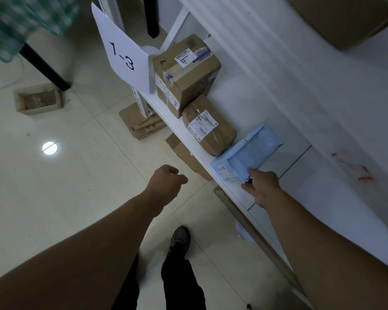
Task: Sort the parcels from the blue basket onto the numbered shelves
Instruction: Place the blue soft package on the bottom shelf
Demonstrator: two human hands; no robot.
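A light blue soft parcel [249, 153] lies on the white shelf [305, 189] marked with a "1-3" sign [123, 57]. My right hand [261, 186] touches the parcel's near corner with its fingertips; whether it still pinches the edge is unclear. Beside the blue parcel lies a small brown taped parcel [208, 128], and beyond that a larger cardboard box [186, 72] with a label. My left hand [166, 182] hangs over the floor left of the shelf, fingers loosely curled and holding nothing. The blue basket is out of sight.
Cardboard boxes [141, 124] sit on the floor under the shelf. A shallow open box [38, 101] lies on the tiles at left near a black table leg [45, 68]. Another brown box [345, 19] is on the shelf above. My foot [179, 240] stands near the shelf edge.
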